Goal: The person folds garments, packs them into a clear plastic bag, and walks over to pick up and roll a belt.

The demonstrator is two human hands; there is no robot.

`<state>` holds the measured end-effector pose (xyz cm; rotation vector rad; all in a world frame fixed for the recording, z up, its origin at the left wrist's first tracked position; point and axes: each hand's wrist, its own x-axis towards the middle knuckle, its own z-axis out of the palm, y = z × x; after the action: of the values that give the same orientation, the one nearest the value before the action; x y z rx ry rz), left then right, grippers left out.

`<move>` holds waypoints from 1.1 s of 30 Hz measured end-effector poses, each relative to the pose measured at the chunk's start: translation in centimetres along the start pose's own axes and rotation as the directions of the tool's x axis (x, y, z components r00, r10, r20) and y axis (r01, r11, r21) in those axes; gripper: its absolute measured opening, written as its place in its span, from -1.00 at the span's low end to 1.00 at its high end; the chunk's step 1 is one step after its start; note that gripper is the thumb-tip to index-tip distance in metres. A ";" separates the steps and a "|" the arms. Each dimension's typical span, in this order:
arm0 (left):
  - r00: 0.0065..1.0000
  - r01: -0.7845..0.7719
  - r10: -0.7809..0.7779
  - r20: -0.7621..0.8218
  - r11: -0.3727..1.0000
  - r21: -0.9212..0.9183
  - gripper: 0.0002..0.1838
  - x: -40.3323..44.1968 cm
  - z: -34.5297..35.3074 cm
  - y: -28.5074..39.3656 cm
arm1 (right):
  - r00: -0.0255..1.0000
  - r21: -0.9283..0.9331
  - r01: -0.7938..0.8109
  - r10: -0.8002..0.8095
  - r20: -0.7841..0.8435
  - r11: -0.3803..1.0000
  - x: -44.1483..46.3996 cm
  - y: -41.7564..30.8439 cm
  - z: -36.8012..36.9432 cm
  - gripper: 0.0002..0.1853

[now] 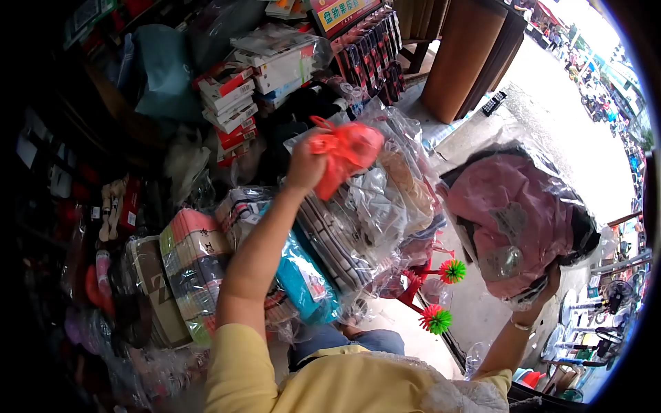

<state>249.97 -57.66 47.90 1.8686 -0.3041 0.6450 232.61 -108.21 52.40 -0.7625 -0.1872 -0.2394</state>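
My left hand (305, 165) is closed on a knotted red plastic bag (352, 148), held up over the goods. What the bag contains is hard to make out. Out to the right, my right hand (541, 301) grips the lower edge of a clear-wrapped pack of pink and black clothing (513, 213); its fingers are partly hidden behind the pack. Below the red bag lie clear plastic packs with pale fabric (385, 206), folded striped cloth (327, 237) and a turquoise packet (306, 279).
Plaid folded packs (193, 255) line the left side. Red and white boxes (231, 103) are stacked behind, near a rack of small packaged items (372, 55). Spiky red-green balls (452, 270) stick out near my knees. A brown cylinder (461, 58) stands beside the pavement.
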 end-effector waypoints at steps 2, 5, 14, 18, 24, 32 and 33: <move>0.983 0.129 -0.125 -0.131 0.991 0.021 -0.76 -1.4 -9.5 7.3 | 0.983 0.082 -0.106 0.092 0.159 0.991 4.2 4.1 3.4 -0.58; 0.933 0.200 -0.181 -0.311 0.979 0.031 -0.71 -4.9 -17.5 9.4 | 0.965 0.075 -0.238 0.244 -0.093 0.968 5.9 11.8 4.1 -0.62; 0.828 0.279 -0.345 -0.443 0.937 -0.210 -0.80 -14.7 -21.7 8.8 | 0.746 -0.074 -0.658 0.635 -0.202 0.749 -0.4 33.9 -0.9 -0.90; 0.872 0.282 -0.363 -0.329 0.920 -0.271 -0.82 -13.1 -16.5 7.8 | 0.739 -0.007 -0.673 0.672 -0.038 0.740 -1.2 30.5 -1.5 -0.88; 0.989 0.109 -0.103 -0.106 0.993 0.053 -0.78 -9.1 -5.3 4.3 | 0.794 -0.096 -0.590 0.554 -0.251 0.802 -6.6 25.6 4.0 -0.30; 0.934 0.330 -0.284 -0.218 0.919 0.217 -0.76 -13.8 -2.7 4.5 | 0.788 -0.289 -0.613 0.597 -0.152 0.735 -9.2 22.1 4.1 -0.47; 0.927 0.340 -0.284 -0.244 0.912 0.230 -0.76 -14.5 -2.8 5.2 | 0.784 -0.317 -0.613 0.608 -0.126 0.724 -9.4 22.0 3.4 -0.51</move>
<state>234.67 -58.43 44.53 2.0287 0.2300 0.6733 229.50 -89.09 37.92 -1.1303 0.1352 0.3727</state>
